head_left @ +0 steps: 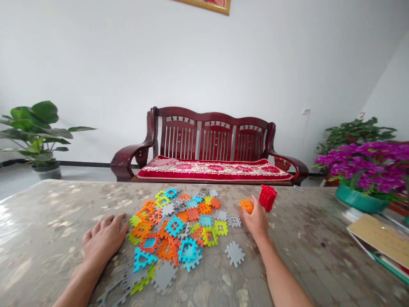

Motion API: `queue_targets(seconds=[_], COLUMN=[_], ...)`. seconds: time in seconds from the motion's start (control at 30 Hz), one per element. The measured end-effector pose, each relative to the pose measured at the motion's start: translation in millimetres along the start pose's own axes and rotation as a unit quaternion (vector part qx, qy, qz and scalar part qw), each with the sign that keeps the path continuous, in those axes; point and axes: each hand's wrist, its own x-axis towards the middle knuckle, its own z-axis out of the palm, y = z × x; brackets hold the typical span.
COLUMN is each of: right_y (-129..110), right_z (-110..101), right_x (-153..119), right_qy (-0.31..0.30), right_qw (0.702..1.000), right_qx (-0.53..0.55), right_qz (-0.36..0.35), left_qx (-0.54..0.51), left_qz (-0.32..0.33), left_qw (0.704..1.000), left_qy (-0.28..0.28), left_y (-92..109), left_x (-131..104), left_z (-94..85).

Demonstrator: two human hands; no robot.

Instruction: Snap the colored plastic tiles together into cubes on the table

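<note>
My left hand (105, 236) lies palm-down on the table, fingers loosely apart and holding nothing, just left of a heap of interlocking building tiles. The tiles have notched edges; among them are a blue window tile (174, 226), a lime tile (220, 227) and a grey tile (164, 277). Between the thumb and fingers of my right hand (256, 219) is an orange tile (246, 206), held near the tabletop. Directly beyond that hand stands a red stack of notched tiles (267, 197), its lower part partly covered by my fingers.
The patterned table (303, 256) spans the foreground. A single grey tile (234, 253) lies apart from the heap. At right are a teal pot (361, 198) of purple flowers and a brown envelope (381, 238) on papers. A wooden bench (215, 136) stands beyond the table.
</note>
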Motion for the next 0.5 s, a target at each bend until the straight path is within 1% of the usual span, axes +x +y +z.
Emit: queue_targets(seconds=[0.1, 0.2, 0.3, 0.4, 0.5], right_y=[15, 21, 20, 16, 11], right_z=[0, 4, 6, 3, -2], right_x=[5, 8, 9, 9, 7], right_qy=[-0.015, -0.034, -0.048, -0.068, -0.084], right_qw=[1.0, 0.999, 0.998, 0.996, 0.992], right_qx=[-0.014, -0.024, -0.028, -0.044, -0.083], right_qz=[0.014, 0.023, 0.03, 0.031, 0.044], left_qx=[0.0, -0.002, -0.003, -0.005, -0.01], left_qz=[-0.004, -0.006, -0.007, -0.005, -0.006], left_qw=[1.0, 1.0, 1.0, 1.0, 1.0], left_qy=[-0.006, -0.018, -0.025, -0.014, -0.004], left_y=[1, 1, 2, 2, 2], left_x=[0, -1, -1, -1, -1], left_z=[-2.1, -4.3, -5.2, -4.8, -4.2])
